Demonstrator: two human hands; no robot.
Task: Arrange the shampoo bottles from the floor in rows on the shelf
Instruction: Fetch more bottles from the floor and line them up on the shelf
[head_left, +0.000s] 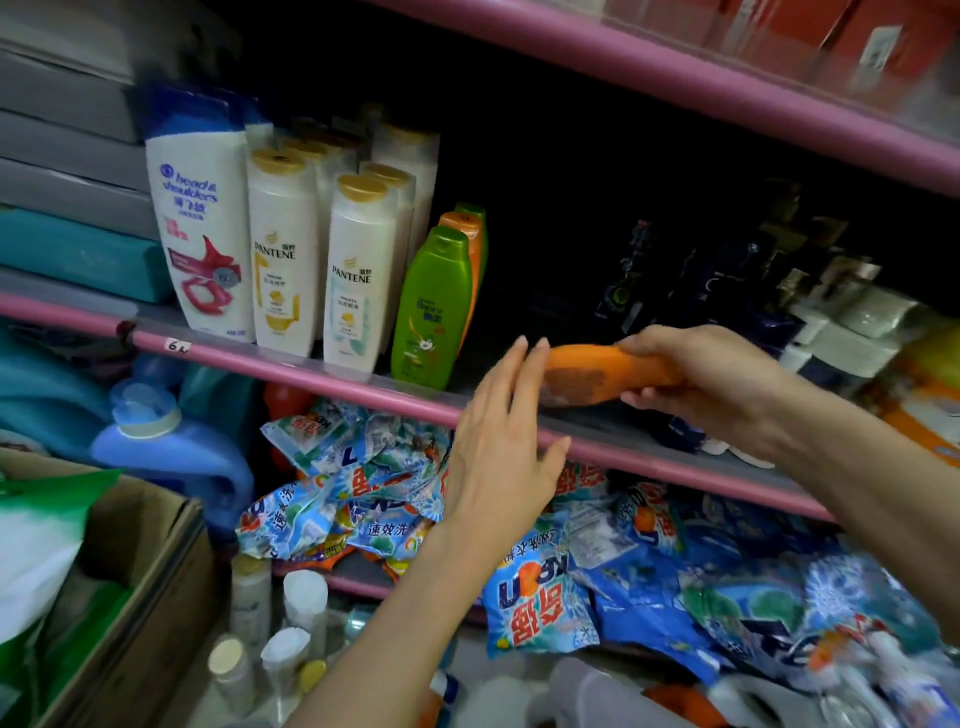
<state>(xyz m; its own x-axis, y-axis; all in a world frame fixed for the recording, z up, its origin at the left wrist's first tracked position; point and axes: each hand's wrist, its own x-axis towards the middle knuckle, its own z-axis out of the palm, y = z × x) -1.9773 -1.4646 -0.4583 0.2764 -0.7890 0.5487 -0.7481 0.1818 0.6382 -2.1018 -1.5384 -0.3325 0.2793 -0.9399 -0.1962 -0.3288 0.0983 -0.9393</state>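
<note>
Head view: my right hand (711, 384) is closed around an orange shampoo bottle (602, 371), held sideways just over the front of the shelf (311, 364), right of the rows already standing. My left hand (501, 441) is empty, fingers wide, flat in front of the shelf's pink rail, fingertips just beside the bottle's near end, not clearly touching it.

Already on the shelf, upright: a tall Head & Shoulders bottle (200, 223) at far left, white Pantene bottles (358, 275) in two rows going back, then a green bottle (434, 312) with orange and green ones behind it. Dark bottles (639, 280) sit further right, blurred and hard to read.

Step, my read: placing. This bottle goes next to the green row. Task is partway, since more bottles (291, 618) stand on the floor at bottom left, beside a cardboard box (156, 561).

Next move needs the bottle turned upright, cap up, label out, and set down just right of the green one. Left hand should steady it as it lands. Watch clearance: a nudge to the green bottle could tip its row.
</note>
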